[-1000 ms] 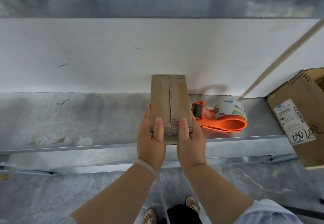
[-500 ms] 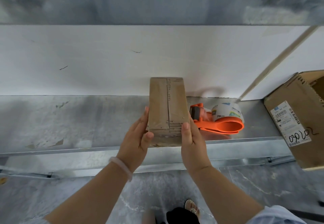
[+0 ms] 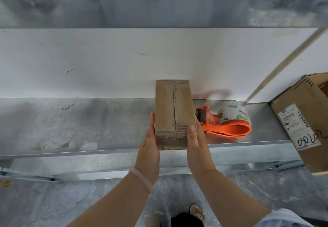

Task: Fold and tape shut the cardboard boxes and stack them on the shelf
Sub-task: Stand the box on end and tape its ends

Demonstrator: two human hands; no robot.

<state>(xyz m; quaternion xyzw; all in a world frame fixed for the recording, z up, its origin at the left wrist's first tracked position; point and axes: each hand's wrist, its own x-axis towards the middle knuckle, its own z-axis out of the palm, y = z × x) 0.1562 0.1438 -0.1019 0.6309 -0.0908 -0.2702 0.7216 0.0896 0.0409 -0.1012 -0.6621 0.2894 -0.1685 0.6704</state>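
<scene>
Here, hands [image 3: 195, 145] flank taped box [image 3: 173, 109].

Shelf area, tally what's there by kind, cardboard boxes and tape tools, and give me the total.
Cardboard boxes: 2, the small taped box held between both hands, and the labelled box at the right edge.
Tape dispensers: 1, the orange tape dispenser lying on the shelf.
Total: 3
</scene>
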